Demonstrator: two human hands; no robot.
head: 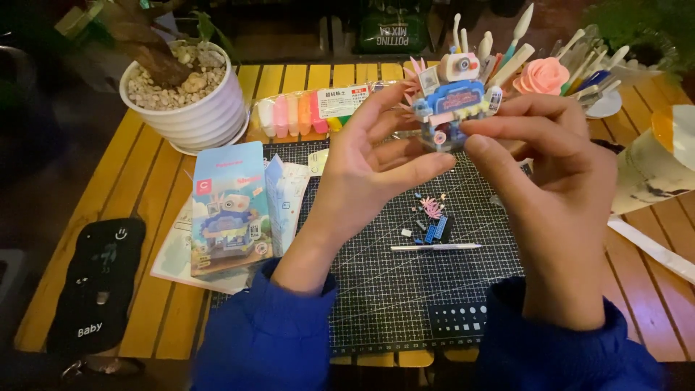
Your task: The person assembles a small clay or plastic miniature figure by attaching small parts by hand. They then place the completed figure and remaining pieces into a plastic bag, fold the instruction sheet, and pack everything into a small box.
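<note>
Plainly, both hands held the small brick model [452, 101] up above the cutting mat [405, 289], the left hand [369, 170] cupping its near side with fingers [376, 108] curled onto it, the right hand [554, 188] pinching its base with thumb and forefinger. Doing this well probably meant a light, even grip low on the model. Loose pieces [431, 224] lay on the mat beneath.

Warm, dim evening light from overhead; darkness swallowing edges at nine and twelve o'clock. Slight softness on raised hands, mild wide-angle stretch at corners.
</note>
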